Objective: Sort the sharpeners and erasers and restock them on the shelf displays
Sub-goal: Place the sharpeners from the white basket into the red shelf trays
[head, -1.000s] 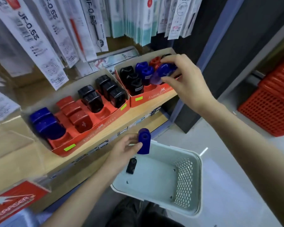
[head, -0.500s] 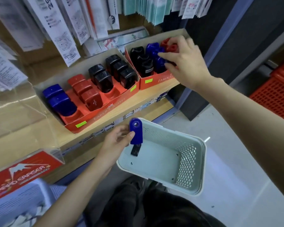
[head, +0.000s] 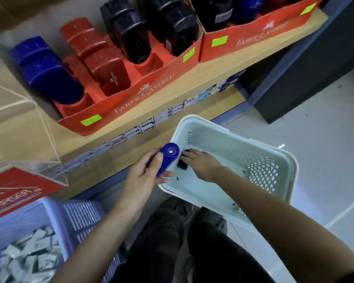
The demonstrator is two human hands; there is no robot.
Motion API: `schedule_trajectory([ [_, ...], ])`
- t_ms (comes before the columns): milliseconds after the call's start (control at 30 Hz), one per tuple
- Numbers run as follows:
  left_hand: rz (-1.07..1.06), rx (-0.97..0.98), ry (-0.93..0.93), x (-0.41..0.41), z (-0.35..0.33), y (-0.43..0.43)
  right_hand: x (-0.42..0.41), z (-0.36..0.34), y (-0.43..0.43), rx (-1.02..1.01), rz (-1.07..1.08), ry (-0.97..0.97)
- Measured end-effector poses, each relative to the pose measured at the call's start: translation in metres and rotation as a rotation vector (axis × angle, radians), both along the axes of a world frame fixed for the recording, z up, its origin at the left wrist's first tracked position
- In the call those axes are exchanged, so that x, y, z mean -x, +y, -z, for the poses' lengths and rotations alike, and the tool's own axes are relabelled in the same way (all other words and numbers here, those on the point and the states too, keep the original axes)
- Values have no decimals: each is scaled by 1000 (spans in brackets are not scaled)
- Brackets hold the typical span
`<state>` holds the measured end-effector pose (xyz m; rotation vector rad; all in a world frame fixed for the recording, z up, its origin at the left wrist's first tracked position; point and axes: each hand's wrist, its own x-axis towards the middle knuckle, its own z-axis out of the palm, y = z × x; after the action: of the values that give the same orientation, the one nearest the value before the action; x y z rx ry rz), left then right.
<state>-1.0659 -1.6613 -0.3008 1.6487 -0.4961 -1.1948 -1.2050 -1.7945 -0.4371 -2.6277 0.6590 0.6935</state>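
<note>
head view: the right hand [head: 200,165] has dropped from the red display tray [head: 253,40] at upper right into the white basket [head: 200,119], touching a black sharpener [head: 182,164]; whether it grips yet, i cannot tell. the left hand [head: 143,177] holds a blue sharpener [head: 167,159] beside the rim, next to shelve.

Left hand [head: 144,177] curled in grip, right hand [head: 201,165] palm-down, fingers extended
</note>
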Motion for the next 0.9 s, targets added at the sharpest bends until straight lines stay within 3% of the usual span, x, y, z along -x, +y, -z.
schedule_trajectory([
  [133, -21, -26, 1, -3, 5, 4, -3, 20, -16, 150, -8, 49],
  [300, -7, -24, -62, -4, 0, 7, 9, 31, 6, 157, 241, 83],
  [500, 34, 19, -129, 1, -30, 1, 20, -24, 17, -286, 719, -306],
  [633, 113, 41, -175, -1, -64, 6, 31, -109, 20, -488, 643, -554],
  [733, 124, 108, -170, -5, -95, 13, 36, -175, 17, -484, 601, -690],
  [900, 70, 235, -220, -18, -145, 28, 28, -264, 23, -561, 708, -946],
])
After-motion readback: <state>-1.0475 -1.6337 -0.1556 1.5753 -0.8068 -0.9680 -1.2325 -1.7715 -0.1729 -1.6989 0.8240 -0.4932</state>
